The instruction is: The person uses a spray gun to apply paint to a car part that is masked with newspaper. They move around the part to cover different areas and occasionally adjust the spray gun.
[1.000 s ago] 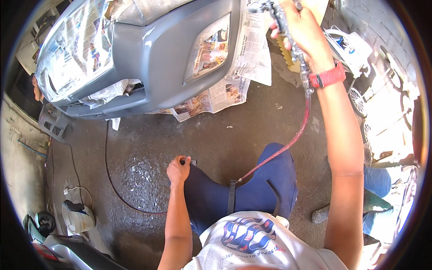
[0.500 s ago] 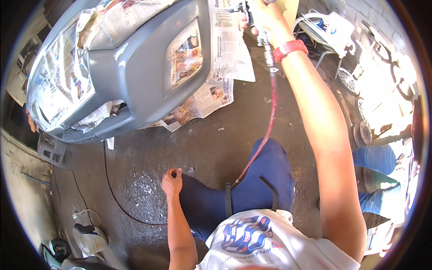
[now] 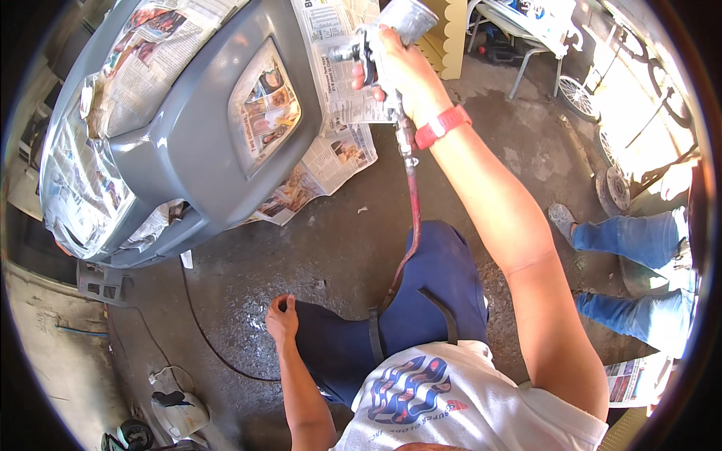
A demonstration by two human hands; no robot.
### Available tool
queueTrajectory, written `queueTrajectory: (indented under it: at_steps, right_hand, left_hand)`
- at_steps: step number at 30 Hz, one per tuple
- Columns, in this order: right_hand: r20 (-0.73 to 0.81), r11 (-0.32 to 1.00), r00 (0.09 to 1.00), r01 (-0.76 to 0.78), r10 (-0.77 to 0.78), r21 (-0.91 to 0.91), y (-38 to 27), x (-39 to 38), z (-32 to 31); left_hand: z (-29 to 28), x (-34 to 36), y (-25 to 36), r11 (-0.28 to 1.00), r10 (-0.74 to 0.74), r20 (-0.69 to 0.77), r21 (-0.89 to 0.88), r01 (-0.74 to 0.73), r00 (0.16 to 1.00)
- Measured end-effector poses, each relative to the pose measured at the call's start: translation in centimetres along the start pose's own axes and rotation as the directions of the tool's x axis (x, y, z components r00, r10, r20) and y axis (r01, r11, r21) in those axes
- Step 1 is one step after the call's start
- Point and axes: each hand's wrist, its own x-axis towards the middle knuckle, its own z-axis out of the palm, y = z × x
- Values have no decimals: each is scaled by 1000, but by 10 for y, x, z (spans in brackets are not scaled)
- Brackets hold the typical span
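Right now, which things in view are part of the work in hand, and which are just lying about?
In use: spray gun in the right hand, red hose, grey bumper, masking newspaper.
Lying about: black cable, folding chair, wheel.

A silver-grey spray gun (image 3: 380, 37) is gripped in the right hand (image 3: 406, 71), whose wrist is ringed by a red band (image 3: 441, 126). A dark red hose (image 3: 412, 218) is seen trailing from the gun. The car bumper (image 3: 188, 143) at the far left is coated in plain mid grey, and its lamp openings are masked with newspaper (image 3: 331, 90) printed in black text with coloured photographs. Dark navy trousers (image 3: 421, 301) are worn, with a white shirt (image 3: 466, 406) printed in wavy blue and red. The concrete floor (image 3: 248, 278) is mottled dull grey-brown.
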Motion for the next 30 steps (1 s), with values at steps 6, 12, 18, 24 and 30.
queueTrajectory:
  at_steps: [6,12,18,24,30]
  right_hand:
    - [-9,995,996,90,-90,43,0,12,1]
    - [23,941,992,107,-121,320,-31,54,11]
    - [-29,977,981,193,-191,90,-39,67,12]
    - [-9,965,966,259,-260,-36,-39,31,22]
    - [212,980,957,199,-198,16,-50,-8,21]
  left_hand:
    - [-1,-6,-1,1000,-13,-14,24,13,1000]
    - [-7,-11,5,999,-14,-9,41,15,1000]
    - [-8,-14,3,998,-31,-16,46,32,999]
    - [-6,-14,-3,1000,-23,-12,18,23,1000]
    - [-6,-15,4,1000,-26,-9,0,26,1000]
